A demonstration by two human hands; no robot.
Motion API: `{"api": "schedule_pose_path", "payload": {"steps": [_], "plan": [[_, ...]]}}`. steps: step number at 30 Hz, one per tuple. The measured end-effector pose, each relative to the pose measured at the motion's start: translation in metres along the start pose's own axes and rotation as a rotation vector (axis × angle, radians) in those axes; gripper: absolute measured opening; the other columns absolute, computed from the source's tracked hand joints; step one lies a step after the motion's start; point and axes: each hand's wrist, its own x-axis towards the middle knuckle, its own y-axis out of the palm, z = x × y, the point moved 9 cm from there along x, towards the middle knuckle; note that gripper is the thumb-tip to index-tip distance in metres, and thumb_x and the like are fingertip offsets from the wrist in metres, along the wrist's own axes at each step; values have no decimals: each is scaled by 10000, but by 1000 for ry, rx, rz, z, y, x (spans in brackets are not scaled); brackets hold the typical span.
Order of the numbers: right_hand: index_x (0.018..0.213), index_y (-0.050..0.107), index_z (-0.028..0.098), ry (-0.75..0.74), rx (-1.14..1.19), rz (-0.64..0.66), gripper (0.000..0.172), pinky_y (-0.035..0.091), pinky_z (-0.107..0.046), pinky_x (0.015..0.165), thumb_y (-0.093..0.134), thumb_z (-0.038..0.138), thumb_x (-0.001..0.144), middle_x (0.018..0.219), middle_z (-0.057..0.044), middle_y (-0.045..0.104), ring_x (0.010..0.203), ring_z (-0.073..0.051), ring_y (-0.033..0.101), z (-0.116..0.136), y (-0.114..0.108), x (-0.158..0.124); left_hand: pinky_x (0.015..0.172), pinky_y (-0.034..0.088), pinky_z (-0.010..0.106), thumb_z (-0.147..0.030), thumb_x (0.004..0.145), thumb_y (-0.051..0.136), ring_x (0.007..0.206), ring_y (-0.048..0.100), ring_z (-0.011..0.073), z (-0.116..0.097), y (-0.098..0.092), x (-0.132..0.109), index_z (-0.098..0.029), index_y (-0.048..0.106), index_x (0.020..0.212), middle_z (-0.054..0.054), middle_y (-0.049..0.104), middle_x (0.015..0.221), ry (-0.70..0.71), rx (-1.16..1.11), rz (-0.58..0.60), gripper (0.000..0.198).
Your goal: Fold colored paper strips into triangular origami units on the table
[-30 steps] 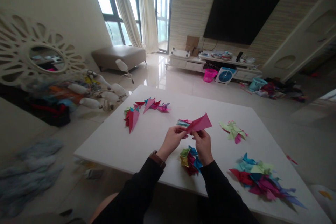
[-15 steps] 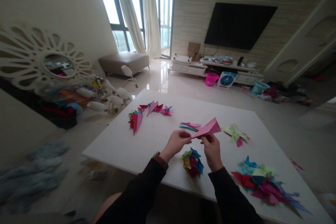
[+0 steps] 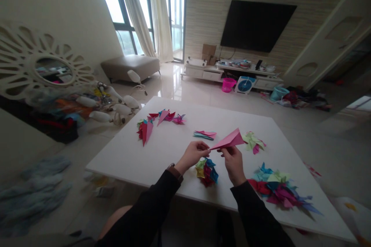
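Note:
A pink folded paper plane [image 3: 230,140], or a cone-like fold much like one, is held up over the white table [image 3: 171,142]. My left hand [image 3: 193,156] pinches its narrow tip on the left. From below, my right hand [image 3: 233,162] grips its underside near the middle, fingers closed. Under and between my wrists lies a cluster of small folded paper pieces [image 3: 207,171] in green, yellow, blue and red. Just beyond my left hand rests a small stack of pink and teal folded papers [image 3: 204,135].
A pale green and pink paper piece [image 3: 253,141] lies right of my hands. A larger heap of coloured paper folds [image 3: 282,188] is at the table's right. More red and pink folds [image 3: 145,130] are at the far left. A hanging-lamp frame [image 3: 118,110] stands beyond the left edge.
The view has shifted slightly, so the table and room sit a little further left. Both hands keep their hold on the pink paper, which has barely moved.

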Motion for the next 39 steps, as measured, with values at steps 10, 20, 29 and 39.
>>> {"api": "schedule_pose_path", "payload": {"steps": [10, 20, 29, 39], "plan": [[833, 758, 131, 51, 7, -41, 328, 476, -316, 589, 757, 441, 727, 763, -118, 753, 702, -242, 705, -7, -12, 3, 680, 560, 283, -362, 671, 891, 675, 710, 167, 1, 14, 8, -97, 702, 834, 77, 719, 725, -8, -149, -33, 363], [822, 746, 143, 32, -22, -13, 250, 487, -320, 599, 729, 374, 728, 719, -92, 733, 674, -222, 678, -5, -11, 7, 703, 546, 287, -396, 612, 920, 689, 698, 157, 2, 16, 14, -86, 737, 833, 80, 725, 761, -48, -192, 9, 422], [1036, 539, 253, 73, 333, -118, 358, 568, -319, 751, 713, 465, 805, 1001, -1, 636, 926, -184, 694, -7, -29, 5, 700, 539, 262, -314, 661, 891, 684, 690, 141, 19, -1, 3, -96, 697, 794, 52, 692, 714, -134, -175, -11, 321], [893, 649, 163, 104, 178, -25, 348, 540, -316, 683, 815, 401, 702, 771, -26, 702, 698, -170, 666, -33, -13, 13, 664, 529, 235, -195, 765, 737, 678, 706, 145, 24, -20, 7, -107, 667, 739, 65, 694, 718, -169, -29, -1, 115]]}}
